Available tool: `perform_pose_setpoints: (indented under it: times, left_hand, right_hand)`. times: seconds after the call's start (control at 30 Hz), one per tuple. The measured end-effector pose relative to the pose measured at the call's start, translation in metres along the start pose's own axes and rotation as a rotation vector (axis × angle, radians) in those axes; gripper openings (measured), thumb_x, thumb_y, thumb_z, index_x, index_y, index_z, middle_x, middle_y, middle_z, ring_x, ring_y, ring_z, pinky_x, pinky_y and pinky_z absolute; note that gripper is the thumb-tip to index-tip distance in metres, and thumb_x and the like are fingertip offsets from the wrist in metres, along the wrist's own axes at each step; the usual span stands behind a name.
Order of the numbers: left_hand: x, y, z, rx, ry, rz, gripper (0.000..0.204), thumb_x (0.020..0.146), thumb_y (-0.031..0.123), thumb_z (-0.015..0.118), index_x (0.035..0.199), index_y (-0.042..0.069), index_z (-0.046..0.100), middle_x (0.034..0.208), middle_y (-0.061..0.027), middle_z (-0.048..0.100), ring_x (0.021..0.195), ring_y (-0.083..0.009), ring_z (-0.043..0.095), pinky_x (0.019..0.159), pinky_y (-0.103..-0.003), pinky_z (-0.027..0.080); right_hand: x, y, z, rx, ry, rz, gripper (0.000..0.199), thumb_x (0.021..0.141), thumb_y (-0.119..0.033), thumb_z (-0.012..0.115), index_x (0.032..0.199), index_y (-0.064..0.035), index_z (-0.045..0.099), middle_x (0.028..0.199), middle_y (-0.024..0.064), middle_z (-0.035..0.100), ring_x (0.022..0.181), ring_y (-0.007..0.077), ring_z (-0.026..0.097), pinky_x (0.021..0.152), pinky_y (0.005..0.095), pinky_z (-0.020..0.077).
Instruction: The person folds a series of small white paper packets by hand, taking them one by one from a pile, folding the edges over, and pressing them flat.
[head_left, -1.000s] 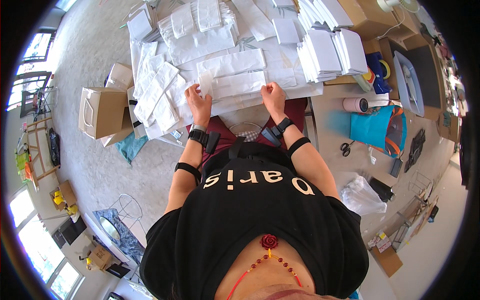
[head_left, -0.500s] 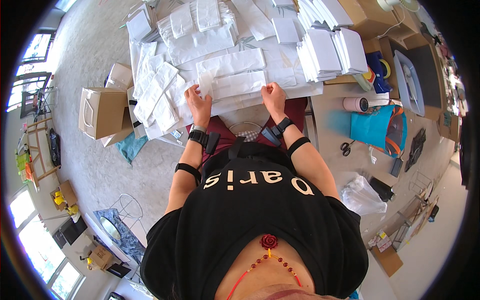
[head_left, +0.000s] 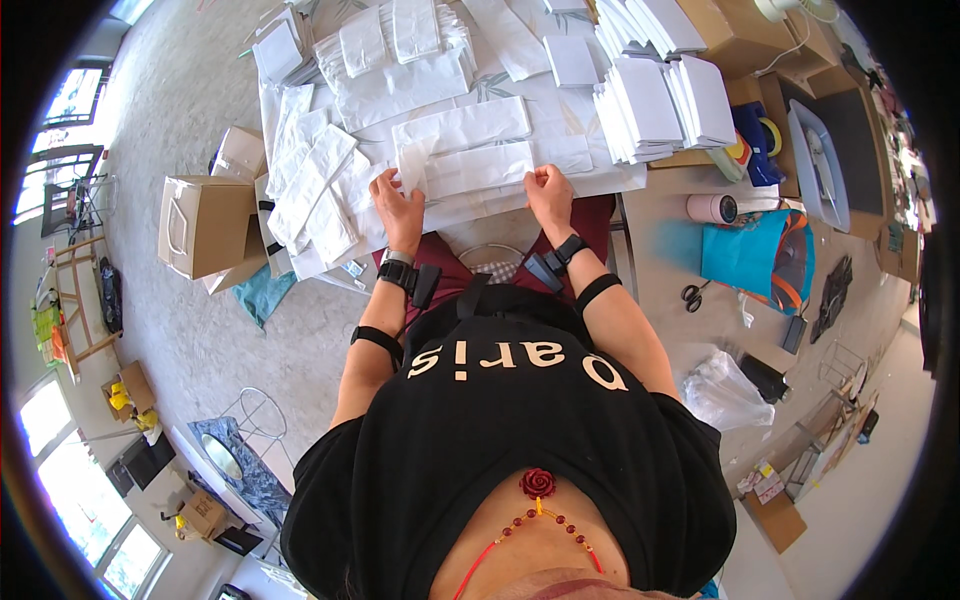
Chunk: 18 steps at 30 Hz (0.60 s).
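Note:
A long, thin white sleeve [head_left: 480,168], paper or film, lies across the near part of the table in front of me. At its left end my left hand [head_left: 398,212] is closed on the material, where a thin translucent flap [head_left: 412,165] stands up. My right hand [head_left: 549,202] pinches the lower right end between thumb and fingers. Just beyond lies another flat white sleeve [head_left: 460,122], and a further thin strip [head_left: 565,154] reaches out to the right. Loose white sleeves [head_left: 315,190] overlap in a heap left of my left hand.
Stacks of white flat pieces [head_left: 640,105] stand at the table's right, with a single white block [head_left: 571,62] beside them. More sleeves [head_left: 400,85] are piled at the back. Cardboard boxes [head_left: 205,225] flank the table's left; a blue bag [head_left: 750,255] and scissors [head_left: 691,297] are on the right.
Both hands stay almost in place on the white sleeve. My right hand's fingers shift very slightly at its right end.

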<state>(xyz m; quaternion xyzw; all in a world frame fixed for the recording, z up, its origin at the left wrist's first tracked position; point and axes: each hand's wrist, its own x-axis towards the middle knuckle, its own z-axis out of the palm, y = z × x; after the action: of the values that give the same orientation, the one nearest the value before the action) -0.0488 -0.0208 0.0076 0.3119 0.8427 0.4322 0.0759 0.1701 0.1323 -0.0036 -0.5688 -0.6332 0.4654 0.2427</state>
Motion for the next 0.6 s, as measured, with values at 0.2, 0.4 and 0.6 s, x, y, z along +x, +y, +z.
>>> perform_pose_setpoints:
  times: [0.2,0.4,0.6]
  left_hand:
    - [-0.003,0.019,-0.002,0.208,0.168,0.180,0.061,0.076,0.002,0.072,0.133,0.001,0.053,0.130,-0.0226,0.051,0.125,-0.0401,0.048,0.109,-0.051,0.038]
    - [-0.001,0.074,0.017,0.030,-0.037,0.365,0.046,0.081,-0.001,0.068,0.126,0.005,0.061,0.132,-0.0177,0.054,0.126,-0.0402,0.048,0.110,-0.051,0.037]
    - [-0.015,0.087,0.066,0.123,-0.360,0.586,0.052,0.090,0.013,0.067,0.140,0.003,0.056,0.153,-0.0163,0.047,0.142,-0.0346,0.041,0.118,-0.051,0.033]
  right_hand:
    - [-0.002,-0.006,-0.015,-0.233,0.119,-0.132,0.027,0.092,-0.027,0.073,0.100,-0.0028,0.064,0.080,0.0104,0.068,0.074,0.0297,0.069,0.070,0.0426,0.0546]
    - [0.021,0.004,-0.051,-0.405,0.270,-0.285,0.026,0.092,-0.019,0.071,0.111,-0.0060,0.059,0.103,0.0139,0.062,0.096,0.0336,0.064,0.078,0.0468,0.0529]
    - [0.030,0.016,-0.060,-0.603,0.291,-0.309,0.035,0.090,-0.017,0.073,0.118,-0.0018,0.058,0.117,0.0198,0.057,0.111,0.0387,0.059,0.087,0.0469,0.0539]
